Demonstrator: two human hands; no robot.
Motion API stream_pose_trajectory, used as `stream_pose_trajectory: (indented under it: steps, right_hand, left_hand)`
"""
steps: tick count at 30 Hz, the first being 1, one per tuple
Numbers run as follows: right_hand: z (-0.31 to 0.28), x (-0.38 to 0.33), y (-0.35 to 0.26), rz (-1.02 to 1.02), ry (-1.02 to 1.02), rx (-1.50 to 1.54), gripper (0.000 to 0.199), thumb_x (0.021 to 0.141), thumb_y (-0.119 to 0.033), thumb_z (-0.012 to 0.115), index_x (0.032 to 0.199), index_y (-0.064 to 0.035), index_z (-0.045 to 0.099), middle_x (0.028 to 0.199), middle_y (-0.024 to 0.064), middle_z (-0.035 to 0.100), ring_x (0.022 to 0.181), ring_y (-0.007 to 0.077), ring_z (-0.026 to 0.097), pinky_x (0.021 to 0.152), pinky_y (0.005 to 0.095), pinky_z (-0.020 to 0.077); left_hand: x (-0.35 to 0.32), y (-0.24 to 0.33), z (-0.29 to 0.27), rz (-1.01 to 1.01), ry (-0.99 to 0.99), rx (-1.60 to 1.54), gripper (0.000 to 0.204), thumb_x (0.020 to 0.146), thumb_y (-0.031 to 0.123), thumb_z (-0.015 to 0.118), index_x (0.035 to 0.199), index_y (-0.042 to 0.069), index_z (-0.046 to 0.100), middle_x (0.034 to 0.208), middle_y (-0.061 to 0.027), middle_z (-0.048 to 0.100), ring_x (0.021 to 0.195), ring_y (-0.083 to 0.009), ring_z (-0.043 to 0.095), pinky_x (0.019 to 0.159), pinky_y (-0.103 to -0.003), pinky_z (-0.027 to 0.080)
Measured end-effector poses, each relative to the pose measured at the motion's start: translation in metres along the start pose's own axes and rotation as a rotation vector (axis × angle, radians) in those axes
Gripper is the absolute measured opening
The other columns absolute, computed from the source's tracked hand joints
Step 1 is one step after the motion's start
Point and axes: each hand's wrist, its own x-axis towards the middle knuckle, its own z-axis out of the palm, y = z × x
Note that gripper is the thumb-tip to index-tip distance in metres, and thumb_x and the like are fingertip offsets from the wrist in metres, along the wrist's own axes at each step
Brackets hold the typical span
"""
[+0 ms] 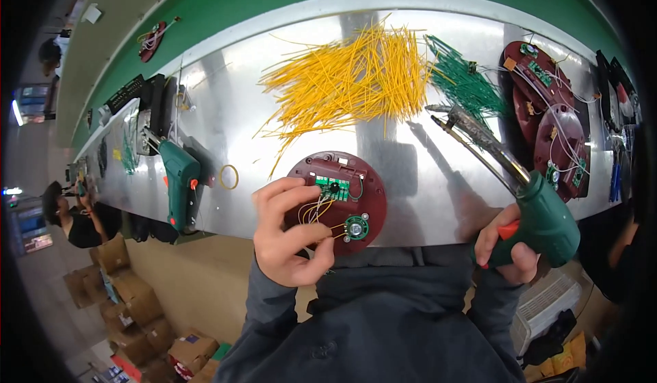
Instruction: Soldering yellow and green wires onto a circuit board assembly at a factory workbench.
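Observation:
A round dark red plastic housing [375, 190] lies at the table's front edge. It carries a green circuit board [331, 188] and a small round green-rimmed part [356, 228]; thin yellow and white wires [316, 210] run between them. Over its left side, my left hand [291, 231] has its fingers curled and closed at these wires, with one fingertip by the board. What lies between the fingertips is partly hidden. My right hand [508, 246] grips a green soldering gun [551, 222] with a red trigger. Its long metal tip points up and left, raised above the table.
Beyond the housing lie a pile of yellow wires [356, 75] and a bundle of green wires [465, 78]. More dark red housings [540, 88] are stacked at the right. Another green soldering gun [179, 177] and a yellow ring [229, 176] are at left. Cardboard boxes [133, 294] stand on the floor.

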Motion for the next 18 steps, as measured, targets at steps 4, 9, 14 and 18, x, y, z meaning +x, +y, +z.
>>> stream_pose_trajectory:
  steps: [4,9,14,18]
  right_hand:
    - [-0.001,0.000,0.004,-0.022,-0.022,-0.033,0.053,0.078,-0.030,0.064,0.109,0.0081,0.044,0.065,0.0171,0.054,0.043,0.0224,0.052,0.040,0.0321,0.0448]
    - [-0.003,0.000,0.006,-0.043,-0.015,-0.005,0.050,0.079,-0.029,0.063,0.108,0.0065,0.045,0.065,0.0175,0.055,0.043,0.0220,0.052,0.041,0.0316,0.0449]
    - [-0.001,0.002,0.006,-0.071,0.014,0.008,0.047,0.081,-0.028,0.061,0.108,0.0066,0.045,0.064,0.0170,0.055,0.042,0.0216,0.052,0.040,0.0308,0.0443]
    - [0.002,0.003,0.006,-0.082,0.016,0.002,0.047,0.082,-0.029,0.059,0.107,0.0074,0.044,0.064,0.0168,0.055,0.040,0.0206,0.050,0.039,0.0295,0.0432]
  left_hand:
    - [0.004,0.016,0.011,-0.254,0.230,0.003,0.033,0.067,0.006,0.070,0.099,0.001,0.062,0.111,-0.0196,0.060,0.100,-0.0347,0.057,0.086,-0.041,0.047]
    - [0.015,0.032,0.029,-0.290,0.120,0.295,0.062,0.064,0.007,0.078,0.120,-0.001,0.052,0.108,-0.0159,0.060,0.091,-0.0261,0.063,0.081,-0.034,0.052]
    - [0.030,0.029,0.025,-0.191,-0.006,0.254,0.065,0.063,0.008,0.079,0.122,0.000,0.053,0.115,-0.0169,0.059,0.098,-0.0300,0.062,0.086,-0.036,0.050]
    - [0.023,0.016,0.012,-0.024,-0.106,0.165,0.050,0.071,0.006,0.070,0.119,0.004,0.057,0.113,-0.0147,0.062,0.102,-0.0300,0.059,0.088,-0.038,0.044]
